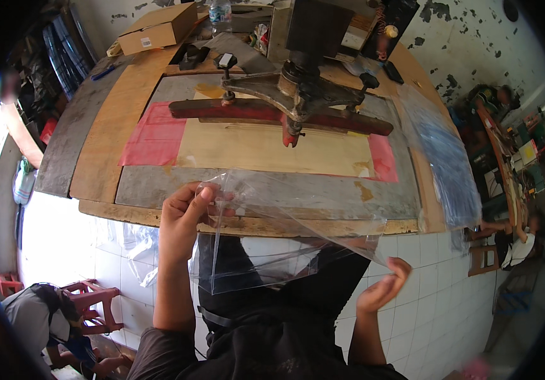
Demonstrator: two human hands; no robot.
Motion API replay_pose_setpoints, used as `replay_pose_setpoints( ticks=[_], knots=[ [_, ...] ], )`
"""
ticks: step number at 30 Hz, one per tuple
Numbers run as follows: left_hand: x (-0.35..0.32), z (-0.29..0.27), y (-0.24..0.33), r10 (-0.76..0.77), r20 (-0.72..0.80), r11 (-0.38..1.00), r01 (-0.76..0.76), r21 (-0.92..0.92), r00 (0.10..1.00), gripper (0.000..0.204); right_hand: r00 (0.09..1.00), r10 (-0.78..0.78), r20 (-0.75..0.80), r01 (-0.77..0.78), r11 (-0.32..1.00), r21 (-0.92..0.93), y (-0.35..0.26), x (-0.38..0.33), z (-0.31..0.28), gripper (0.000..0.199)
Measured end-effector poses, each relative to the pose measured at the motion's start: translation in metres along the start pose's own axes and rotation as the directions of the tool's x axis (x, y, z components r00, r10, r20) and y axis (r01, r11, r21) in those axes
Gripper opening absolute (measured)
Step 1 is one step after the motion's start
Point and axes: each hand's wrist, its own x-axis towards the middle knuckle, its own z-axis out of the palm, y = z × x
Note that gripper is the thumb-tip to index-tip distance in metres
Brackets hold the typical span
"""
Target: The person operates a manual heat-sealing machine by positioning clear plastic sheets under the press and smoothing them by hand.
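Observation:
A clear plastic sheet, folded and glossy, hangs in front of the table's near edge, over my lap. My left hand pinches its upper left part between thumb and fingers, and the fingers show through the film. One long fold runs slantwise down to the right, toward my right hand. There the fingers are curled closed at the sheet's right corner. Behind the sheet stands a press with a dark metal head and a red bar, above a cream-coloured pad with pink ends.
Several clear plastic sheets lie piled along the table's right side. A cardboard box, a water bottle and a blue pen are at the back. Other people sit at left and right; a red stool stands lower left.

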Motion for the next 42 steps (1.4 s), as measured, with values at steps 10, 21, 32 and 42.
replay_pose_setpoints(
  ticks=[10,21,32,42],
  knots=[
    [0.0,0.003,-0.003,0.071,0.1,0.997,-0.072,0.001,0.992,0.034,0.648,-0.095,0.756,-0.707,0.296,0.642,0.015,0.013,-0.001,0.069],
    [-0.019,0.058,0.044,0.125,0.627,0.952,-0.271,0.143,0.769,0.056,0.207,-0.203,0.957,-0.917,0.301,0.262,-0.072,0.037,0.051,0.069],
    [-0.024,0.077,0.051,0.349,0.747,0.84,-0.542,0.019,0.566,0.06,0.54,-0.254,0.802,-0.583,0.574,0.574,-0.085,0.019,0.039,0.068],
    [-0.029,0.079,0.048,0.388,0.737,0.77,-0.634,0.07,0.554,0.058,0.627,-0.278,0.728,-0.57,0.474,0.671,-0.083,0.011,0.052,0.073]
  ],
)
